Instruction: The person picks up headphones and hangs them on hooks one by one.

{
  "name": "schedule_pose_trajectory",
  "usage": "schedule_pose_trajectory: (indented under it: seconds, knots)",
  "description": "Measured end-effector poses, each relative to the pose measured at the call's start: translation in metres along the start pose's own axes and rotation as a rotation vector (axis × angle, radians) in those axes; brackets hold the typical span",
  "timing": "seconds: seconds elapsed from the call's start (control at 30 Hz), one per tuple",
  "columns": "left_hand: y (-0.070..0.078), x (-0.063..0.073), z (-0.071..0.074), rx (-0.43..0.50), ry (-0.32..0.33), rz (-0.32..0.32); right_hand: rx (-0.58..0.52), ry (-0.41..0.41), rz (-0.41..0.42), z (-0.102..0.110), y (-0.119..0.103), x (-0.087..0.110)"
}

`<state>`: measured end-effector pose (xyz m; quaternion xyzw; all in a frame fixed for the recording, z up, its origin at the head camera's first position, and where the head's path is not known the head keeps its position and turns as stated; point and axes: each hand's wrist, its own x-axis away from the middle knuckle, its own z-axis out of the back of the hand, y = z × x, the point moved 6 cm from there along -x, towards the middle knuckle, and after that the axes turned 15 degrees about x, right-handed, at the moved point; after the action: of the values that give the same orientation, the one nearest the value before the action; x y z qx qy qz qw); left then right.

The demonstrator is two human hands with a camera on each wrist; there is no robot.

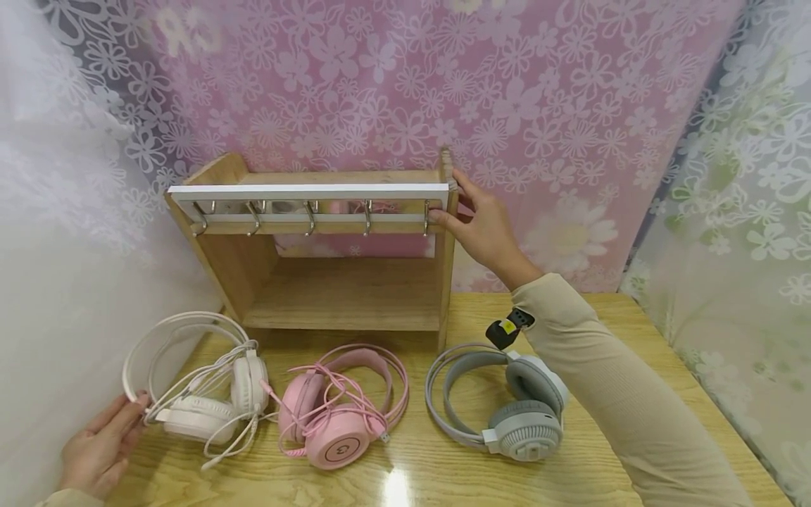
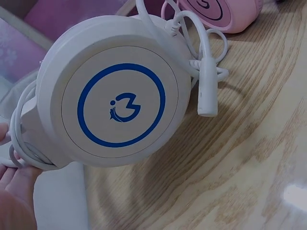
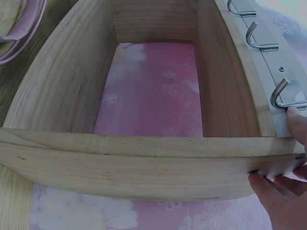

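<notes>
At the lower left, my left hand (image 1: pixel 104 440) pinches the white headphones (image 1: pixel 201 420) where the headband meets the near earcup, around which cable is wound. The left wrist view shows that earcup (image 2: pixel 120 105) with a blue ring logo. My right hand (image 1: pixel 484 222) grips the upper right side of the wooden shelf (image 1: pixel 345 289), thumb at the end of the metal hook rail (image 1: pixel 285 190) and fingers on the outer side panel. Along that rail several silver hooks (image 1: pixel 310 218) carry nothing. In the right wrist view the thumb rests beside the last hook (image 3: pixel 280 93).
Pink headphones (image 1: pixel 338 436) with a tangled cable lie in the middle of the wooden table (image 1: pixel 469 486). Grey headphones (image 1: pixel 526 429) lie to their right, beneath the right forearm. Flowered curtains (image 1: pixel 405 84) hang behind the shelf and at both sides.
</notes>
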<state>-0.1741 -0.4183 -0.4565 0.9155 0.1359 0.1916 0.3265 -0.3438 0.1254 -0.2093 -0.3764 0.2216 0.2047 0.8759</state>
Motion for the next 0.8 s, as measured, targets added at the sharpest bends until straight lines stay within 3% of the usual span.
schedule_pose_trajectory:
  seconds: [0.4, 0.8]
  knots:
    - [0.013, 0.008, -0.015, 0.223, -0.186, -0.123, -0.011, -0.008, -0.003, 0.0, 0.0, 0.002]
    - [0.028, 0.014, -0.034, 0.295, -0.209, -0.199, 0.014, -0.016, -0.012, -0.001, 0.001, 0.001]
